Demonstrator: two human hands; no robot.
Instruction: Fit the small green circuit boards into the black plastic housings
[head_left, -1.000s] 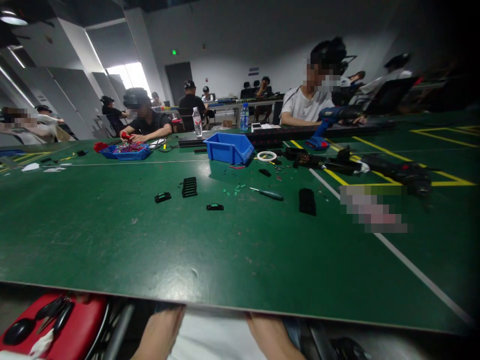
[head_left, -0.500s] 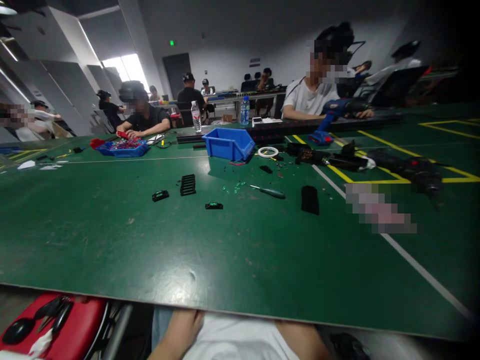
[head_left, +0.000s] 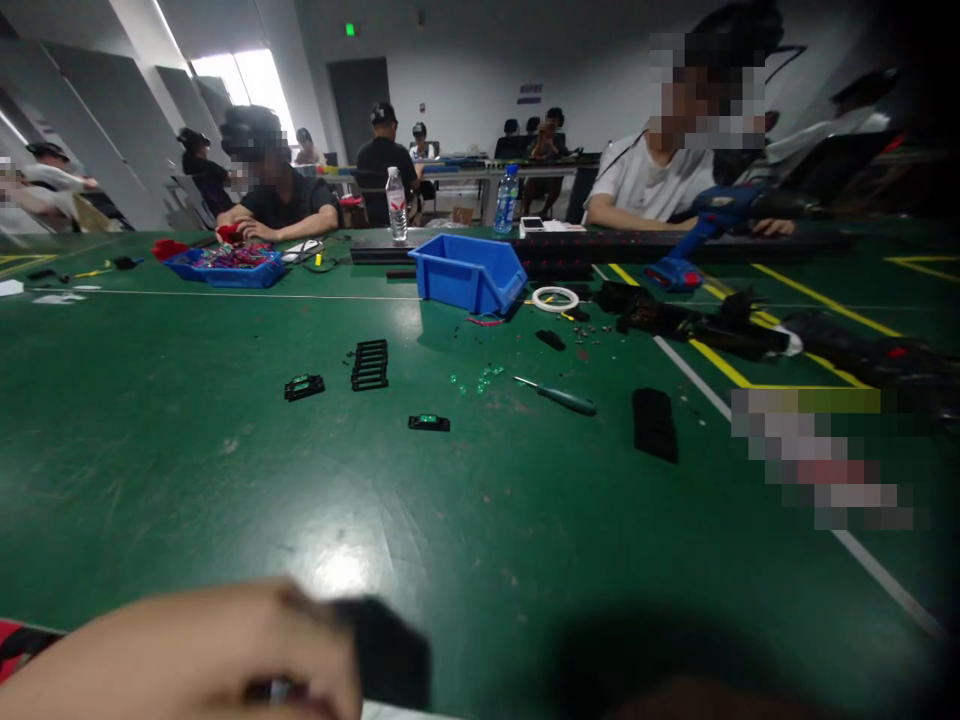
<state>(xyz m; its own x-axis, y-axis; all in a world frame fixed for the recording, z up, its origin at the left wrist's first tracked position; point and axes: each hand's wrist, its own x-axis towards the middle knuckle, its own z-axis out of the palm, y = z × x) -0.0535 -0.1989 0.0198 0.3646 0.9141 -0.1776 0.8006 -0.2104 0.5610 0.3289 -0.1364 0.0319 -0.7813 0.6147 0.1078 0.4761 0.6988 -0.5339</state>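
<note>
My left hand (head_left: 202,640) is large and blurred at the lower left, above the table's near edge. Its fingers curl downward; what they hold, if anything, is hidden. A dark, blurred shape (head_left: 390,650) shows right beside it; I cannot tell whether it is an object or a shadow. At the bottom right, a dim brownish form (head_left: 697,700) may be part of my right hand, its fingers not visible. Farther off lie small black housings with green inserts (head_left: 429,423) (head_left: 304,387), a ribbed black part (head_left: 370,365), a screwdriver (head_left: 566,401) and a flat black piece (head_left: 655,425).
Small green bits (head_left: 480,380) lie near the screwdriver. Behind them stand a blue bin (head_left: 469,275), a white ring (head_left: 555,299), a cordless drill (head_left: 694,235) and a black mechanical assembly (head_left: 720,325). Co-workers sit opposite; one reaches into a blue tray (head_left: 240,272). Two bottles (head_left: 396,205) (head_left: 506,200) stand behind.
My left hand has come up from my lap below the table edge into the lower left foreground. The view has shifted nearer and lower. The small parts lie as before.
</note>
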